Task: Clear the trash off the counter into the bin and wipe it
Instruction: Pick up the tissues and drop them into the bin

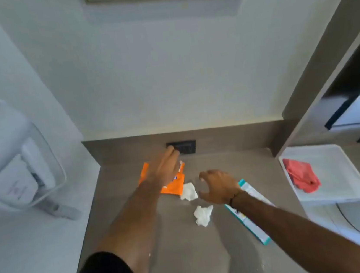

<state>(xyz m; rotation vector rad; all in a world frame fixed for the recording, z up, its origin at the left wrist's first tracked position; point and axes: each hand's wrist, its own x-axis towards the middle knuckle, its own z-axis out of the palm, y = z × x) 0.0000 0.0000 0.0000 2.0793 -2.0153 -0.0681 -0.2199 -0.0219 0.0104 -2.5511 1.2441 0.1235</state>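
Trash on counter (177,250): orange wrapper (175,185) near back edge under left hand (163,169), fingers flat, empty. Two crumpled tissues (203,215) mid-counter; right hand (218,187) curled above, holding nothing. Teal box (250,218) toward right edge. Judged light, soft; pinch tissues from above, wrapper by edge.

Trash spread across the table (189,260), tray off to the right.

A flat packet (173,186) lies farthest back, near the wall socket (183,147); one crumpled tissue (188,192) touches its right corner, another tissue (203,215) lies nearer. A long box (252,225) lies to their right. A cloth (302,178) sits in the tray (343,184).
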